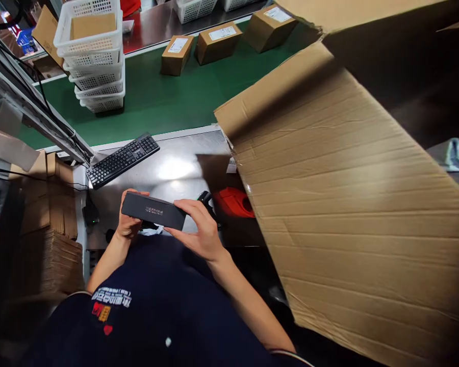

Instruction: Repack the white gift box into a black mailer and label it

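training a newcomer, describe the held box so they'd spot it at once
Find the metal table along the green belt. Over it, the left hand and right hand hold the box. It's slim and black with pale print, unlike the brown cartons.

Print [154, 211] on the black box [152, 208] is illegible (tiny); big cardboard [355, 204] cropped.

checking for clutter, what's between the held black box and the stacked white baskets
Between the black box and the white baskets, the head view shows the keyboard on the metal tabletop, then a strip of green surface.
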`<control>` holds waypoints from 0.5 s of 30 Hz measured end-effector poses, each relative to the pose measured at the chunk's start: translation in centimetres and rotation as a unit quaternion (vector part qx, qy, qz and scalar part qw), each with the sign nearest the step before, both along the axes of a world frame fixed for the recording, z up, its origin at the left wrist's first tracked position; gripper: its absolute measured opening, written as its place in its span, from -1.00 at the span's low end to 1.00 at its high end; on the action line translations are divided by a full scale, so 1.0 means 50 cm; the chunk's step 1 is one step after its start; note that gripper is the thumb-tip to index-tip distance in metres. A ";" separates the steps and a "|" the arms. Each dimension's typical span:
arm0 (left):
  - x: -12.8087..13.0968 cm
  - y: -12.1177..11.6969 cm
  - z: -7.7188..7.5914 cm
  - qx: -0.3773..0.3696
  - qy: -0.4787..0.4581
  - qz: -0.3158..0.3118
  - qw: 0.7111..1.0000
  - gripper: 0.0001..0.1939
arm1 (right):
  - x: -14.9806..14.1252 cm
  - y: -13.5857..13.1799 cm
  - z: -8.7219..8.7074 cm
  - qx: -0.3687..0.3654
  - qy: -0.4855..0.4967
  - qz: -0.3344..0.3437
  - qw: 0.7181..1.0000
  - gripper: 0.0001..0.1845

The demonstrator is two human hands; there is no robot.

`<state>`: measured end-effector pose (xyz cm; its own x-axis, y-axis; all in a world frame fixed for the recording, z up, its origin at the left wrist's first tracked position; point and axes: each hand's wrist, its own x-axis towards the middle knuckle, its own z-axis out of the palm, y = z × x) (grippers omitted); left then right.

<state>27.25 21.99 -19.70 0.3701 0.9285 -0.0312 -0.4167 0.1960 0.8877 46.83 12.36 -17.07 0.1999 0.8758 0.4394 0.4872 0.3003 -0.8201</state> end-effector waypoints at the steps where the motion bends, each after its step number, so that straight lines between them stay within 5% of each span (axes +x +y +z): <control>1: 0.000 0.000 0.001 0.001 -0.004 -0.001 1.000 -0.11 | 0.000 0.000 0.001 -0.001 0.001 0.000 1.000 -0.47; 9: 0.021 -0.021 0.024 -0.087 0.015 -0.012 0.996 0.05 | -0.008 -0.002 0.002 0.010 -0.017 -0.060 0.998 -0.53; 15: 0.049 -0.019 0.034 -0.220 0.024 -0.019 0.975 -0.29 | -0.019 -0.005 0.013 -0.034 0.000 -0.056 0.998 -0.26</control>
<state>29.72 21.05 -18.02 0.3922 0.8066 -0.4422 -0.3616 0.5772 0.7322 45.88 12.10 -16.43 0.2978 0.8756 0.3802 0.5149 0.1880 -0.8364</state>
